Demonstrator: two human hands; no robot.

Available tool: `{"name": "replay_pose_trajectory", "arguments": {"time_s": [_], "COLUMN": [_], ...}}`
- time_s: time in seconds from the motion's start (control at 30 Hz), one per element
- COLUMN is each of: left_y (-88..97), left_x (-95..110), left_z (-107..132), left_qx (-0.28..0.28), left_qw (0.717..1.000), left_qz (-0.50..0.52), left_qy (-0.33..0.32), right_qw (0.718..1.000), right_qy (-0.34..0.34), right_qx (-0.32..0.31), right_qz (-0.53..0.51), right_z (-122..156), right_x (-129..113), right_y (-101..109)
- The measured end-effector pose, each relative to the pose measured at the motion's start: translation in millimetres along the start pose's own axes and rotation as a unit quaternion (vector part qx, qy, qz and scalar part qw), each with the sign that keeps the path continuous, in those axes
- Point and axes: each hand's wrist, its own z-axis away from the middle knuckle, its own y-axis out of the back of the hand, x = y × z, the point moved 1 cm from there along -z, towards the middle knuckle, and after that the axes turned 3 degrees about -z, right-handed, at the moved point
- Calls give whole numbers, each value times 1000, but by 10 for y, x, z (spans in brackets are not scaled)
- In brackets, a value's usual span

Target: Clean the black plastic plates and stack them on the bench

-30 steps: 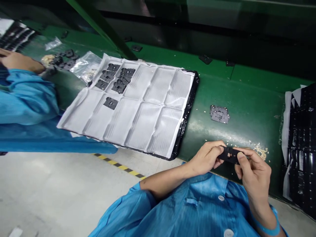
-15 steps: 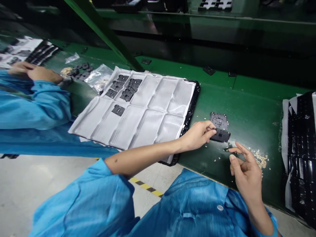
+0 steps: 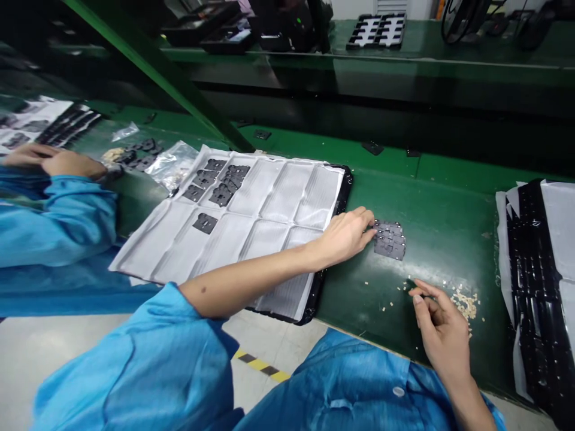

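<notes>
Several thin black plates (image 3: pixel 389 246) with cut-outs lie overlapping on the green bench. My left hand (image 3: pixel 348 236) is at their upper left edge, thumb and fingertips pinched on the corner of a black plate. To the lower right, my right hand (image 3: pixel 442 326) hovers over the bench with thumb and index finger close together. A small dark shape shows at its fingertips, too small to name. Beside that hand lies a heap of tiny beige pieces (image 3: pixel 466 304), with a few strewn towards the plates.
A white-lined tray (image 3: pixel 265 239) with compartments and several black plates lies to the left. Further left are a clear plastic bag (image 3: pixel 173 164) and a co-worker's hands (image 3: pixel 67 161). Black trays with white sheets (image 3: pixel 534 287) stand at right. A green post (image 3: pixel 166 78) slants behind.
My left hand has moved from the front plate to the upper left edge of the pile. The plate that stood tilted now lies flat with the others. My right hand has hardly moved.
</notes>
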Motion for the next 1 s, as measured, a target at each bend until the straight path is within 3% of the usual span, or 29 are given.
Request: {"name": "replay_pose_trajectory", "arguments": {"time_s": [0.1,0.23,0.37,0.5,0.63,0.8,0.93,1.0], "left_y": [190,393,472,473,494,569,632,601], "left_x": [-104,-302,-529,-728,-820,-558,-272,-61], "left_z": [-393,-1341,-2243,-2667,-2657,-2290,-1962,-1676], "left_qx": [19,54,41,4,2,22,29,-11], "left_qw": [999,997,997,998,997,997,999,993], "left_qz": [-20,-51,-50,-31,-13,6,27,81], "left_qy": [-18,-9,33,57,78,67,-6,-82], "right_qw": [999,996,992,990,992,993,995,995], "right_qy": [35,80,112,117,106,106,93,85], "right_qx": [3,5,6,28,28,9,14,53], "right_qz": [34,44,58,76,70,46,20,0], "right_z": [-16,-35,-30,-23,-65,-21,-25,-63], "right_x": [-1,-45,-35,37,87,13,-67,-93], "right_y": [23,38,74,134,144,47,-48,-63]}}
